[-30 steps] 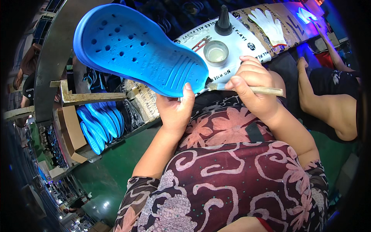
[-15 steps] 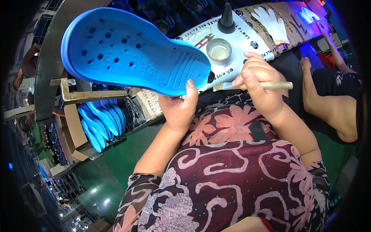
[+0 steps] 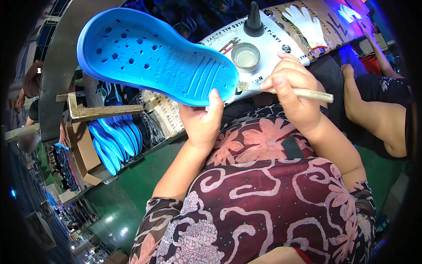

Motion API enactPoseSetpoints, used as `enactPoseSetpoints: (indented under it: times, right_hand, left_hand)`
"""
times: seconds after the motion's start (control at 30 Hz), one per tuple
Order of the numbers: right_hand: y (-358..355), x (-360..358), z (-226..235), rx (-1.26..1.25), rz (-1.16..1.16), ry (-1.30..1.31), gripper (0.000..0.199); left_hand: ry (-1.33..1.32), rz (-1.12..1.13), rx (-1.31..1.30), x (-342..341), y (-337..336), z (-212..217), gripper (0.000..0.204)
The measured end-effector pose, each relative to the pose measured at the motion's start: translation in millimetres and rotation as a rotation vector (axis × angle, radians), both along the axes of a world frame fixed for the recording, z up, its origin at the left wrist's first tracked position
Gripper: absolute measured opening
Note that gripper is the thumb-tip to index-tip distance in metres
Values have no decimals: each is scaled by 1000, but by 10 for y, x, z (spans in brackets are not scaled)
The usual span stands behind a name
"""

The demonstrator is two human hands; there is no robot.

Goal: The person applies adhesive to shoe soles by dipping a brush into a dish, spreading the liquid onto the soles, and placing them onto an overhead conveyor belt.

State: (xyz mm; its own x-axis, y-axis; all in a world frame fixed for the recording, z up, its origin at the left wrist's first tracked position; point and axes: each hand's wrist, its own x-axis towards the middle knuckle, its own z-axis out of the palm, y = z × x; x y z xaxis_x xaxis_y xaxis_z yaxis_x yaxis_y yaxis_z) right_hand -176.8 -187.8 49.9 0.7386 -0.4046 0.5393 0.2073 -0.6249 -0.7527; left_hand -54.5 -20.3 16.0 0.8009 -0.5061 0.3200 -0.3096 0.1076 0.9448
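Observation:
My left hand (image 3: 201, 119) grips the heel end of a large blue shoe sole (image 3: 145, 61), thumb on its inner face, fingers hidden underneath. The sole has several round holes at its wide end and ridges near the heel. In my right hand (image 3: 294, 90) is a wooden-handled brush (image 3: 312, 94), pinched between thumb and fingers. Its bristles are at the heel edge of the sole; whether they touch is hard to tell. Just beyond the brush stands a small round tin (image 3: 246, 57) with pale liquid inside, and behind that a black cone-tipped bottle (image 3: 253, 21).
A white glove (image 3: 304, 25) lies on brown wrapping at the back right. At left, a cardboard box (image 3: 81, 147) holds several blue soles (image 3: 115, 143) beside a wooden bar (image 3: 105, 112). Another person's arm (image 3: 371, 103) is at the right; a co-worker's hand (image 3: 63, 136) is at the left.
The sole has shifted slightly right. The brush has swung up, its bristles now at the heel edge, where a dark piece showed before. A co-worker's hand has come into sight beside the cardboard box.

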Motion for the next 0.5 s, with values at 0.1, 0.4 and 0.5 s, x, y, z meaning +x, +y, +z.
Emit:
enactPoseSetpoints:
  times: [0.1,0.4,0.5]
  right_hand:
    - [-20,18,-7,-147,1,-5,23]
    - [-54,61,-30,-218,32,-110,15]
    - [-125,71,-128,-202,-79,-198,19]
  left_hand:
    - [5,7,14,2,-1,4,42]
    - [-37,65,85,-20,33,-45,39]
    - [-141,77,164,65,51,-80,30]
